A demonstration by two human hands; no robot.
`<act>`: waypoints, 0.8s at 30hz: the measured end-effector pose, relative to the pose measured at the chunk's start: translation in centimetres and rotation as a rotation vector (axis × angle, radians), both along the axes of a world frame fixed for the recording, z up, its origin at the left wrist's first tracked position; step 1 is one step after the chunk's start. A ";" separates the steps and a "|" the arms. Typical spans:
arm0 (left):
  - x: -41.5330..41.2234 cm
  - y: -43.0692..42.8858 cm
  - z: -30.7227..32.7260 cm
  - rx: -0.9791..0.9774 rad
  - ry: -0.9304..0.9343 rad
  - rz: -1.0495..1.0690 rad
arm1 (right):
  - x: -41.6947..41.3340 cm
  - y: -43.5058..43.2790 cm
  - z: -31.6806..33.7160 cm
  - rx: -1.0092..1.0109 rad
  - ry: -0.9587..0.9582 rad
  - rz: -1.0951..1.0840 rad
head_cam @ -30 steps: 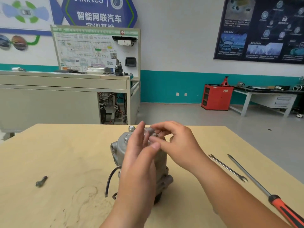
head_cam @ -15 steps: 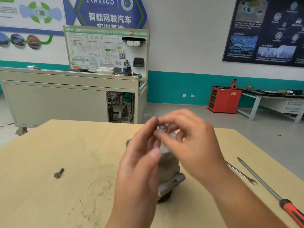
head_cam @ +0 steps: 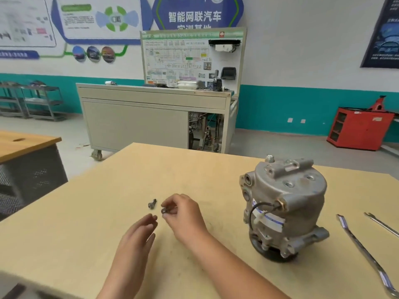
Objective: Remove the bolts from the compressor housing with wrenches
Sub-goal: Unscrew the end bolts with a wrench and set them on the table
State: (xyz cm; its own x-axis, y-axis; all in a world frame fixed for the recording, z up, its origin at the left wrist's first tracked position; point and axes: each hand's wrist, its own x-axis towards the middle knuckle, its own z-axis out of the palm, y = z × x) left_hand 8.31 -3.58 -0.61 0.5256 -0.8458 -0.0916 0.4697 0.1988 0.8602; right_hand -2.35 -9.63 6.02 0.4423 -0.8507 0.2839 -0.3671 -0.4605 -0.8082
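Moved off the compressor (head_cam: 285,190), the right hand (head_cam: 183,214) pinches a freed bolt (head_cam: 164,211) beside the loose bolt (head_cam: 152,204); left hand (head_cam: 138,234) spread, empty.

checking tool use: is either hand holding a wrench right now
No: the wrench lies on the table right of the compressor, the right hand pinches a bolt and the left hand holds nothing.

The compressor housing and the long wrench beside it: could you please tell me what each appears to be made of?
The compressor housing is probably cast aluminium, going by its dull, pale grey, slightly grainy surface and rounded cast bosses. The long wrench is likely chrome-plated steel, since its flat shank is bright and mirror-like.
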 end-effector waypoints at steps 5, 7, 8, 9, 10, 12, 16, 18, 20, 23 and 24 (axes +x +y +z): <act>0.1 -1.9 3.5 0.176 0.108 0.031 | 4.5 -5.3 -3.7 -0.057 0.210 -0.071; 0.3 -2.3 4.0 0.174 0.193 0.037 | 5.3 -5.9 -4.4 -0.073 0.235 -0.076; 0.4 -2.5 4.2 0.175 0.228 0.040 | 5.5 -6.0 -4.6 -0.069 0.242 -0.076; 0.6 -2.7 4.3 0.161 0.256 0.037 | 5.8 -6.2 -4.7 -0.077 0.230 -0.079; 0.7 -2.9 4.5 0.154 0.273 0.035 | 6.0 -6.4 -4.8 -0.069 0.224 -0.075; 1.1 -3.1 4.5 0.141 0.298 0.020 | 6.3 -6.5 -4.8 -0.064 0.230 -0.065; 1.4 -3.2 4.3 0.120 0.370 0.027 | 6.1 -6.1 -4.8 -0.075 0.261 -0.066; 1.0 -3.2 4.5 0.091 0.388 0.022 | 5.5 -5.6 -4.4 -0.053 0.267 -0.037; 0.6 -3.0 4.5 0.076 0.388 0.050 | 4.4 -4.8 -3.4 -0.016 0.303 -0.024; -1.7 -2.0 4.9 0.016 0.372 0.103 | 2.0 -2.2 -1.9 0.017 0.310 -0.017; -2.9 -1.2 4.5 -0.035 0.342 0.130 | 0.5 -0.7 -1.7 0.066 0.284 0.023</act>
